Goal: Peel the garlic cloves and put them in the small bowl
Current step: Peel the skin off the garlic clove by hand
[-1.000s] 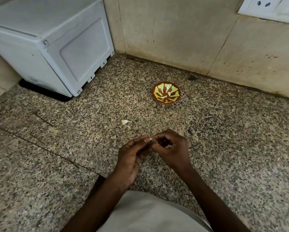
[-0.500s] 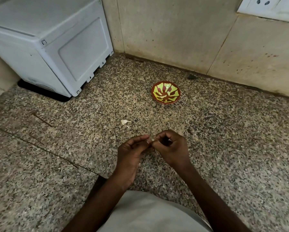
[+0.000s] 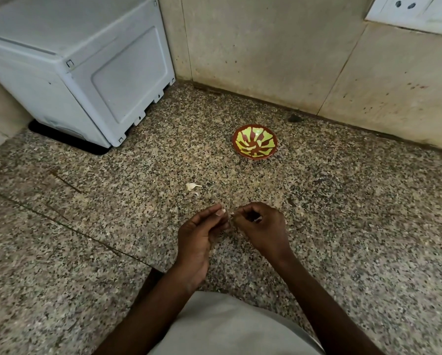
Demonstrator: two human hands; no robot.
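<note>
Speckled granite worktop (image 3: 342,226). Small bowl (image 3: 254,141), red-green, near back wall. White appliance (image 3: 73,67), far left. Garlic skins (image 3: 193,187) between bowl and hands. Left hand (image 3: 199,237) and right hand (image 3: 262,226): fingers pinched on a mostly hidden garlic clove (image 3: 231,214).

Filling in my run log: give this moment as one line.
left hand and right hand: pinching garlic clove | small bowl: no cloves seen | peel scraps: on counter
</note>
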